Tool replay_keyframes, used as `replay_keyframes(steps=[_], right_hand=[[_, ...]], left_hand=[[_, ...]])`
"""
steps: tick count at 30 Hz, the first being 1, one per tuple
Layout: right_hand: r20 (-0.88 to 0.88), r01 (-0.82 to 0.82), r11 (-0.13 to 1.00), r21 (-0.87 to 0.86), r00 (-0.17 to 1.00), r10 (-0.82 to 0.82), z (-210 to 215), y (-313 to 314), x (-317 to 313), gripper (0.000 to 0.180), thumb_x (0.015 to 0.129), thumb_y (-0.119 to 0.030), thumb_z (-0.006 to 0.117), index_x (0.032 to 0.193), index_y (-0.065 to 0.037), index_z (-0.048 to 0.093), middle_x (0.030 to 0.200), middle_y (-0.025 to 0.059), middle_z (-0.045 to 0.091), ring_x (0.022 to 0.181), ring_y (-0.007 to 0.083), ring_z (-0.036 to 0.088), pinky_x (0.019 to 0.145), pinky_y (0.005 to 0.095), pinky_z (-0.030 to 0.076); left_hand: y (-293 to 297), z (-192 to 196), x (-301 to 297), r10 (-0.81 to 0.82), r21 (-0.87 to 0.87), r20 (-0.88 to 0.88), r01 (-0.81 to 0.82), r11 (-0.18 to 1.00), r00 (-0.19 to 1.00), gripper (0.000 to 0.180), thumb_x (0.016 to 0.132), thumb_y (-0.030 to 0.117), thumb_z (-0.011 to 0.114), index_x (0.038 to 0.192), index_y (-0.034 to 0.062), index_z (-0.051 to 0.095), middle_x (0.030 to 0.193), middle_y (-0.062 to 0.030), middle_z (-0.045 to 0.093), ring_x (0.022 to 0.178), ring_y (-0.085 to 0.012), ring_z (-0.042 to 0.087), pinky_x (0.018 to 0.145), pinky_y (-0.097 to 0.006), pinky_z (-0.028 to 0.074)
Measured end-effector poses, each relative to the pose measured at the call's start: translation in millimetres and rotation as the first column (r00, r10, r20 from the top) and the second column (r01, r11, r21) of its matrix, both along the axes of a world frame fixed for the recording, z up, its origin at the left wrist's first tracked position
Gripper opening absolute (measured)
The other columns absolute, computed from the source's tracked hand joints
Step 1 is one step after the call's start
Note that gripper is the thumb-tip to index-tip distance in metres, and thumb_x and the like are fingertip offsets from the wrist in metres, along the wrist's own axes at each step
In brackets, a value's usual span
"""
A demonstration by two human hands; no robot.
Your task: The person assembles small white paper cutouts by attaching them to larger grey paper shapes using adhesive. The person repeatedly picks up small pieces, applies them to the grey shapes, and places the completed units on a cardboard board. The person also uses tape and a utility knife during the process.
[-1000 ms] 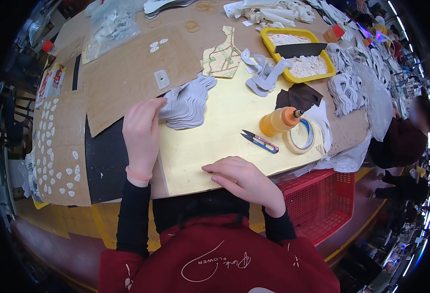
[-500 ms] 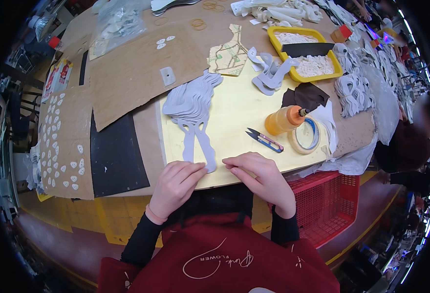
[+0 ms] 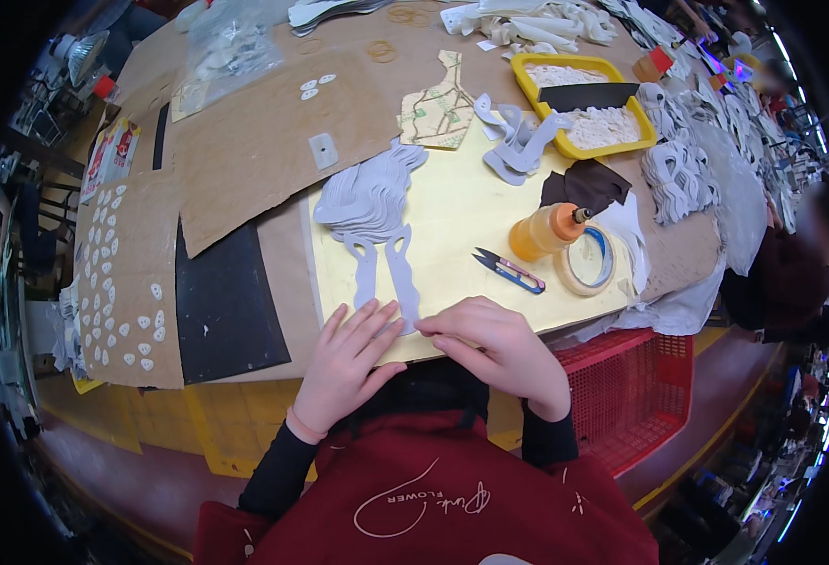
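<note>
My left hand (image 3: 347, 363) lies flat with its fingers spread over the near end of a pale grey shoe-upper-like cutout (image 3: 401, 282), a piece with two long wavy-edged arms. Beside that end, my right hand (image 3: 495, 348) is closed, thumb and fingers pressed together at the piece's right edge; whatever they may pinch is too small to make out. The cutout's far tips touch a fanned stack of like grey pieces (image 3: 367, 193). Beneath all of this is a pale yellow sheet (image 3: 457, 240). To the right lie thread snips (image 3: 511, 271).
An orange squeeze bottle (image 3: 542, 234) stands beside a tape roll (image 3: 586, 262). A yellow tray (image 3: 612, 149) of white bits is farther back. Cardboard (image 3: 254, 151) with small white pieces covers the left. Below the table's right edge sits a red basket (image 3: 636, 395).
My left hand has opened from a pinch and spread flat over the cutout. The cutout's two far arms have moved farther apart. My right hand has shifted slightly left, to the cutout's edge.
</note>
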State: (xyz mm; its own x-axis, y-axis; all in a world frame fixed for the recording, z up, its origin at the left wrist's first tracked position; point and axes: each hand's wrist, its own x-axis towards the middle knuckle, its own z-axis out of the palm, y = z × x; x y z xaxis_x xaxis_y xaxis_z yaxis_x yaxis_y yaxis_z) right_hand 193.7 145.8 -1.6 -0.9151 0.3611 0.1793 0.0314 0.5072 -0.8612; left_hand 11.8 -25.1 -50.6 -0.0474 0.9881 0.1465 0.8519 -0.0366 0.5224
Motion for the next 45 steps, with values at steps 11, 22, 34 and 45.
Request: replay_keyframes(steps=[11, 22, 34, 45], right_hand=[[-0.270, 0.724, 0.687, -0.063, 0.651, -0.710, 21, 177, 42, 0.025, 0.101, -0.016, 0.060, 0.107, 0.004, 0.073, 0.097, 0.0116, 0.074, 0.086, 0.0159, 0.066, 0.081, 0.0281, 0.051], [0.023, 0.651, 0.620, 0.438, 0.681, -0.732, -33, 254, 7, 0.034, 0.086, -0.031, 0.078, 0.111, -0.008, 0.077, 0.106, 0.0158, 0.068, 0.102, 0.0282, 0.062, 0.092, 0.0395, 0.048], [0.040, 0.544, 0.626, -0.559, 0.772, -0.635, 0, 207, 5, 0.025, 0.097, -0.008, 0.068, 0.120, 0.002, 0.073, 0.096, 0.0053, 0.074, 0.080, 0.0077, 0.066, 0.074, 0.0201, 0.052], [0.011, 0.493, 0.711, -0.501, 0.825, -0.564, 9, 190, 1, 0.024, 0.095, -0.003, 0.069, 0.118, 0.003, 0.073, 0.093, 0.0053, 0.073, 0.080, 0.0091, 0.066, 0.075, 0.0205, 0.052]], left_hand=[[0, -10, -19, 0.191, 0.192, 0.078, -0.202, 0.960, 0.979, 0.030, 0.088, 0.009, 0.071, 0.118, 0.0068, 0.071, 0.126, -0.0078, 0.067, 0.124, -0.0305, 0.060, 0.111, -0.050, 0.040], [8, -12, -13, 0.259, 0.235, 0.099, -0.275, 0.932, 0.961, 0.024, 0.084, 0.000, 0.072, 0.107, 0.0017, 0.071, 0.112, -0.0098, 0.069, 0.107, -0.0311, 0.064, 0.095, -0.044, 0.047], [9, -14, -10, 0.280, 0.280, 0.033, -0.278, 0.919, 0.959, 0.024, 0.077, -0.007, 0.071, 0.099, 0.0015, 0.072, 0.099, -0.0081, 0.070, 0.093, -0.0285, 0.067, 0.082, -0.040, 0.051], [7, -16, -10, 0.280, 0.265, 0.015, -0.274, 0.924, 0.960, 0.026, 0.075, -0.007, 0.071, 0.099, 0.0017, 0.073, 0.099, -0.0080, 0.071, 0.092, -0.0280, 0.067, 0.081, -0.039, 0.051]])
